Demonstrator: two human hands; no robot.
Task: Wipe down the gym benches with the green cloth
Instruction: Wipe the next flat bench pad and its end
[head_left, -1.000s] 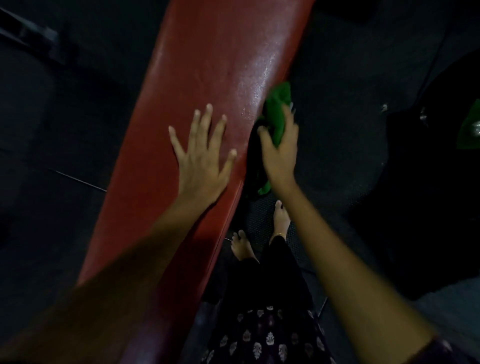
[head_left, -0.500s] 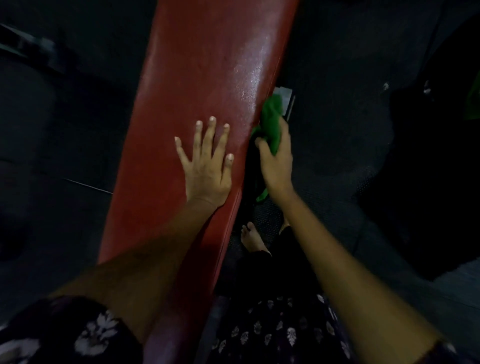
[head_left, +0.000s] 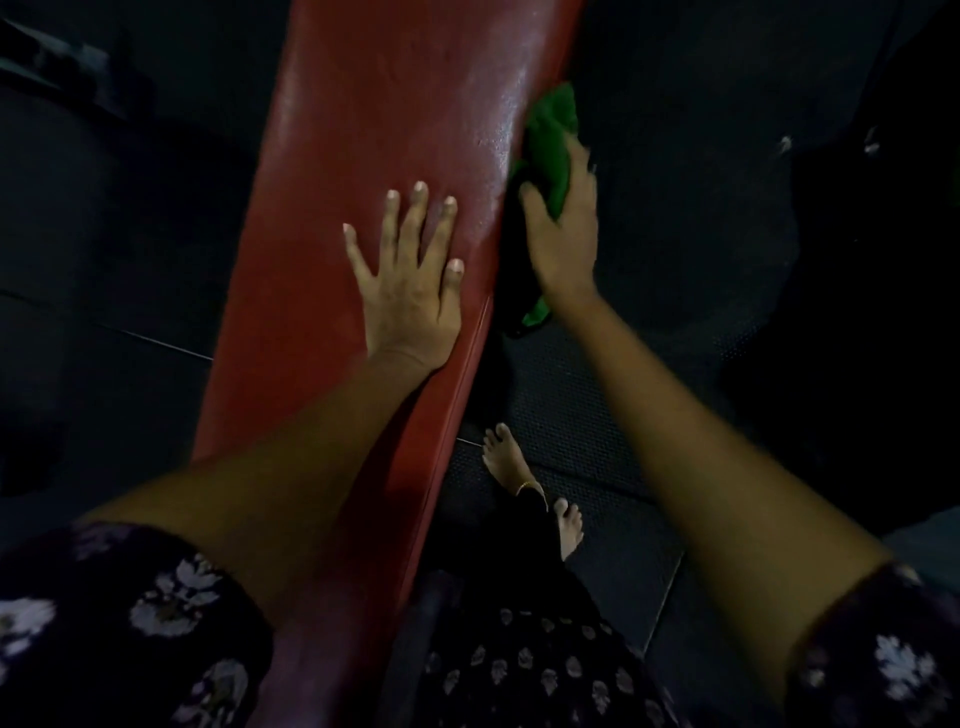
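Note:
A long red padded gym bench (head_left: 363, 114) runs from the bottom centre up and away. My left hand (head_left: 410, 286) lies flat on its top, fingers spread, holding nothing. My right hand (head_left: 563, 228) grips the green cloth (head_left: 550, 140) and presses it against the bench's right side edge. A tail of the cloth hangs down below my wrist. The bench surface near the cloth shines as if damp.
Dark rubber floor mats (head_left: 675, 312) surround the bench. My bare feet (head_left: 506, 457) stand on the mat just right of the bench. A dark bulky shape (head_left: 883, 312) fills the right side; dim equipment (head_left: 62, 67) sits at the far left.
My right hand with the cloth slid back along the bench's right edge, then forward again. My left hand stayed flat on the bench top. My feet shifted.

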